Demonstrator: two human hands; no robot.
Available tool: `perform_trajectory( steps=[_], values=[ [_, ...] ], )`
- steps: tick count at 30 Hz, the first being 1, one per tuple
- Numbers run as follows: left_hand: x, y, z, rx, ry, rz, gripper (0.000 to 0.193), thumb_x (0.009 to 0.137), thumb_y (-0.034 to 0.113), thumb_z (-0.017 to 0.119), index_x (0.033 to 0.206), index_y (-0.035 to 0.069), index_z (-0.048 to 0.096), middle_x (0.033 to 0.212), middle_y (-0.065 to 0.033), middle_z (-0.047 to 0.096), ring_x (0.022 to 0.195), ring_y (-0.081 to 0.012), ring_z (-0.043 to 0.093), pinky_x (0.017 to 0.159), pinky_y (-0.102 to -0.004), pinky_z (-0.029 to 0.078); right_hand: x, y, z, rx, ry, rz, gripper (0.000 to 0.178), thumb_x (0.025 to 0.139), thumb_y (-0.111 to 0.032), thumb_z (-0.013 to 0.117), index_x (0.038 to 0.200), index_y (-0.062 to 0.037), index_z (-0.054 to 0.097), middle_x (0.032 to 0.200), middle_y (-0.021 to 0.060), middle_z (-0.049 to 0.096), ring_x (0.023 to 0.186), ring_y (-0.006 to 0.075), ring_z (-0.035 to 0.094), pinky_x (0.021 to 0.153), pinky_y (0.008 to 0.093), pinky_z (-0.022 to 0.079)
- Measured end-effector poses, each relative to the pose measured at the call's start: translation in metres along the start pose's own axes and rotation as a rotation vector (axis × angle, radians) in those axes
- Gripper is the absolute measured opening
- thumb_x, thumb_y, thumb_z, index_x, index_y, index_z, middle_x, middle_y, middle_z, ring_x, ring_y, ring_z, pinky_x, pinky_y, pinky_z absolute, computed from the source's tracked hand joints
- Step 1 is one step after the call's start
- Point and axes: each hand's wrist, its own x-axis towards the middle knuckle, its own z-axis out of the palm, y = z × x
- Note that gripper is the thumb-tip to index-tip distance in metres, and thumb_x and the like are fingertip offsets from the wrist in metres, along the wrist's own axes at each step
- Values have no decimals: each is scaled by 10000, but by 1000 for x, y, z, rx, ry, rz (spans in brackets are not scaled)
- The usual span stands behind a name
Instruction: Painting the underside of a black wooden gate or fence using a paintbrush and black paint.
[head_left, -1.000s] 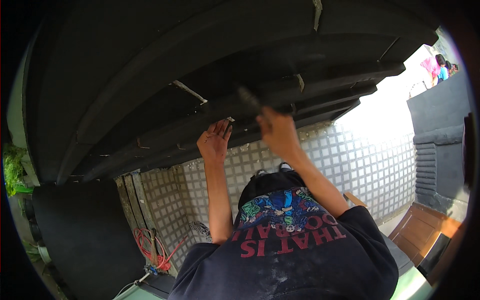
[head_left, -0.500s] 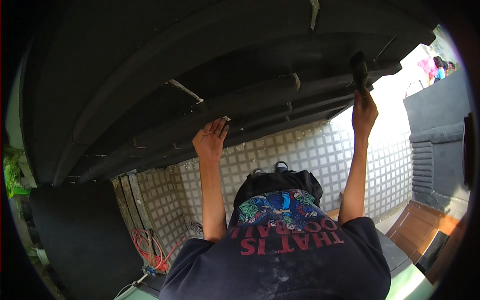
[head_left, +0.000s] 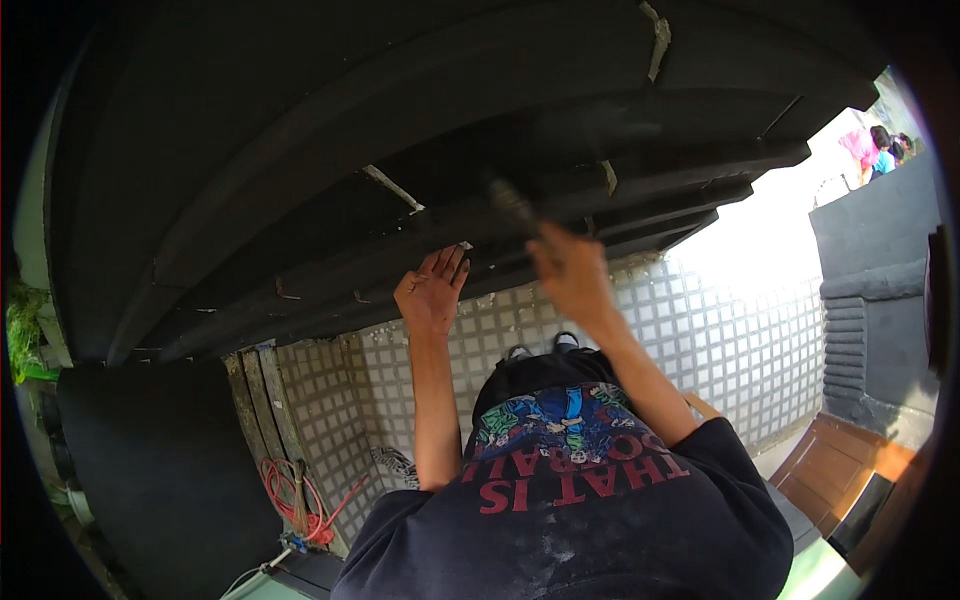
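My right hand is closed around the handle of a paintbrush, both smeared by motion. The brush head points up and left, close to a large black ridged surface; whether it touches cannot be told. My left hand has its fingers stretched upward against the lower ridges, palm showing and dark smudges on the fingertips. A small pale spot shows right at those fingertips. Pale, crack-like strips run across the black ridges, another strip near the top.
Below lies a floor of patterned square tiles, with my feet on it. Coiled red hose or cord hangs at lower left beside wooden posts. A brown wooden panel and grey wall stand right. People are far off, upper right.
My right hand has swept left and slightly down with the paintbrush, from the far right of the ridges toward the middle. My left hand stays at nearly the same spot on the surface.
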Motion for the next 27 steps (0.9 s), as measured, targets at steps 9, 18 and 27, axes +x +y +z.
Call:
perform_trajectory(
  steps=[9,18,27],
  values=[
    [-3,2,6,8,17,-2,582,759,178,456,1264,-111,474,1405,-240,427,1379,-361,344,1159,-476,271,25,85,-127,-327,471,294,256,897,-68,623,1131,26,666,869,240,698,765,314,704,686,383,511],
    [-5,0,2,7,-37,-7,528,762,186,468,1206,-95,522,1379,-225,456,1359,-368,364,1148,-482,287,18,-38,-34,-75,319,130,387,884,2,559,1269,41,550,953,296,660,800,415,675,680,429,544],
    [-3,2,6,-27,4,-18,565,729,155,475,1236,-93,496,1379,-224,452,1353,-376,369,1140,-488,293,24,-83,-22,86,-97,-45,245,889,-69,561,1099,49,605,827,290,644,756,436,651,619,455,512]
  ],
)
